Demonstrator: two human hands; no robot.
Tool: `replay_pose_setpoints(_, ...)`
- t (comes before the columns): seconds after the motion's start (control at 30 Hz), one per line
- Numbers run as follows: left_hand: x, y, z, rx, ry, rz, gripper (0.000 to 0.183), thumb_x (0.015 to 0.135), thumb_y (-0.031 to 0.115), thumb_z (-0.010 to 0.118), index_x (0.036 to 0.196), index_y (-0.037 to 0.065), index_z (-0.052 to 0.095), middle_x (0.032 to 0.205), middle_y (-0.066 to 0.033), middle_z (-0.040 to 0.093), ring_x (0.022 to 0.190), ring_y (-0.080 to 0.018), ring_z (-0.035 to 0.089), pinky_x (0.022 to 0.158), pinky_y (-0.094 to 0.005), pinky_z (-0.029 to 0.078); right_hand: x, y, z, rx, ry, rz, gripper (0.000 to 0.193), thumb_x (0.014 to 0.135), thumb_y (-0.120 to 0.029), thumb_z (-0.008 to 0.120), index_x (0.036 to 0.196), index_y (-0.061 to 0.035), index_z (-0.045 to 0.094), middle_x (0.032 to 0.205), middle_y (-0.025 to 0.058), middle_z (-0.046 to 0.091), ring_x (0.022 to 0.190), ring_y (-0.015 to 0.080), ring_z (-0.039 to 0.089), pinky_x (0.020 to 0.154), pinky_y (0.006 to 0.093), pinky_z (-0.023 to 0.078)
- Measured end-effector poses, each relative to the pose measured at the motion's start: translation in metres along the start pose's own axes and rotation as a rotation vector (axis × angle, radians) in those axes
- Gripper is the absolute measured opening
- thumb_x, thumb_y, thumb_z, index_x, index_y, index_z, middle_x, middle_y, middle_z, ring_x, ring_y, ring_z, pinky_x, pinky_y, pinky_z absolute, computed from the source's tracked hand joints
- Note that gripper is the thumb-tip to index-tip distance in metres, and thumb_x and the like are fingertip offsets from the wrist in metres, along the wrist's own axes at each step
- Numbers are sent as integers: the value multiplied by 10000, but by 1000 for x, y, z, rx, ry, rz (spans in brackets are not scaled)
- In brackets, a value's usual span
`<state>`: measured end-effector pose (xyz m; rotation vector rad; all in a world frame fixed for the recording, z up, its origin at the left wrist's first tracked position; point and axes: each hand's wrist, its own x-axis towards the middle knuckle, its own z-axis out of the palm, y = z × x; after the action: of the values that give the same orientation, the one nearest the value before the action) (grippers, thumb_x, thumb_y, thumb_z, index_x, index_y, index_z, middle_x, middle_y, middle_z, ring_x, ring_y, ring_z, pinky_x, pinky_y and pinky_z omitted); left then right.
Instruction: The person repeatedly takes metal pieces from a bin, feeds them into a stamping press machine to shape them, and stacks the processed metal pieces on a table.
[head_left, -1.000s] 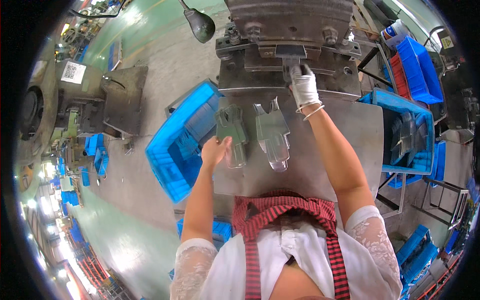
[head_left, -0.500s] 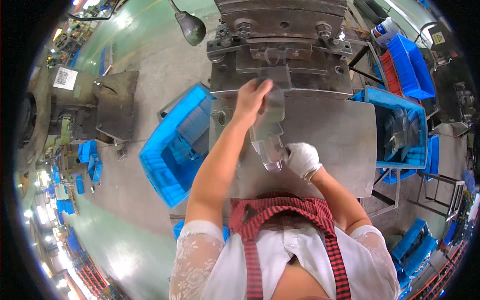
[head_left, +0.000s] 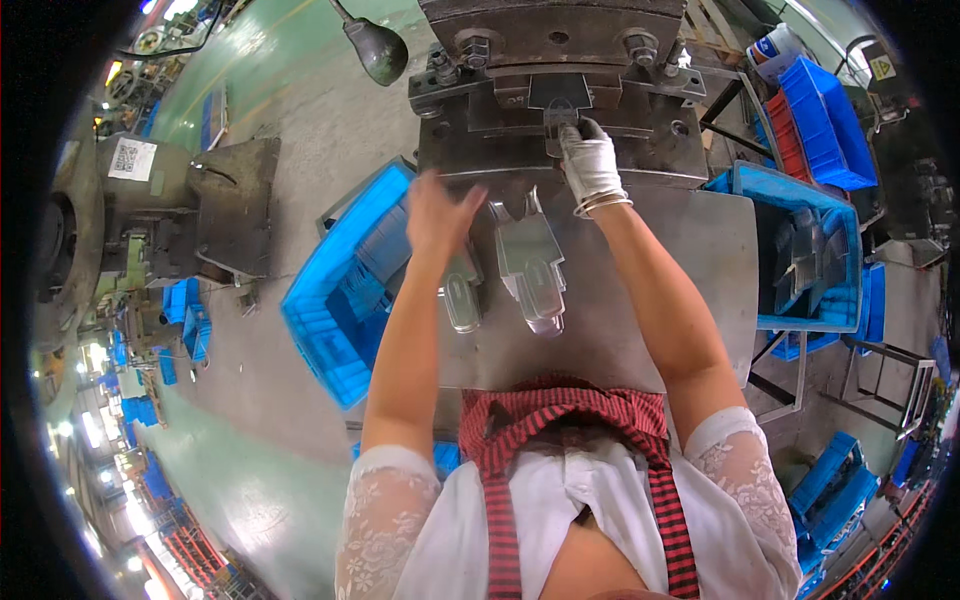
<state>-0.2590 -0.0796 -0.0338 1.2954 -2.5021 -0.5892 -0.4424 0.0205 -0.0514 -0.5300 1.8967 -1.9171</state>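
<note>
In the head view my right hand (head_left: 592, 165), in a white glove, reaches into the press and pinches the near end of a flat sheet-metal part (head_left: 561, 108) on the lower die block (head_left: 640, 148). The part's far end lies under the upper press block (head_left: 550, 45). My bare left hand (head_left: 438, 222), blurred, is over the left side of the metal table (head_left: 650, 300), its thumb and fingers apart with nothing seen in them. Just right of it lies a stack of shiny stamped metal parts (head_left: 532, 262). Another stamped part (head_left: 461, 303) rests below the left hand, partly covered by it.
Left of the table stands a blue bin (head_left: 315, 308) with metal pieces inside; a second blue bin (head_left: 848, 290) holding metal plates is at the right. A dark lamp head (head_left: 378, 52) hangs at upper left. Another machine (head_left: 150, 215) stands farther left.
My left hand has left the stamped parts and moved left. My right hand has gone from the parts' near end up into the die, onto the metal part there.
</note>
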Motion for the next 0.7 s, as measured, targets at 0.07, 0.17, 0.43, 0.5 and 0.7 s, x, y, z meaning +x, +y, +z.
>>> replay_pose_setpoints(0.07,-46,-46,-4,195,-249,-168,770,670,488,621,1183,-35,381,1195,-220,428,1120,-353,404,900,-399,361,5,6,-3,-79,23,-49,234,822,-164,526,937,39,549,776,127,612,691,185,562,629,290,443)
replay_pose_setpoints(0.17,-96,-104,3,-144,-320,-466,568,717,421,599,1039,-35,496,1053,-204,536,987,-346,504,823,-406,401,-4,-18,3,-151,-15,-66,270,830,-203,512,941,40,545,808,173,611,727,298,579,648,333,452)
replay_pose_setpoints(0.43,-89,-87,-26,-755,-61,-438,194,845,194,519,771,18,548,645,-23,540,487,-88,510,417,-209,407,-14,5,-22,-350,-62,-180,267,839,-204,476,992,7,528,863,250,573,796,401,556,659,400,458)
replay_pose_setpoints(0.5,-87,-72,-36,-948,-14,-458,191,857,198,503,830,9,518,664,-34,524,499,-93,502,434,-214,407,-51,-1,-26,-317,-166,-244,247,830,-189,477,977,0,538,836,245,575,762,391,565,637,396,462)
replay_pose_setpoints(0.7,-39,34,-19,-1155,-210,-318,198,844,215,523,830,17,524,682,-37,507,524,-114,492,481,-254,425,-150,-11,-63,-1022,-547,-141,137,778,-111,518,861,-17,571,688,206,561,665,369,560,596,398,465)
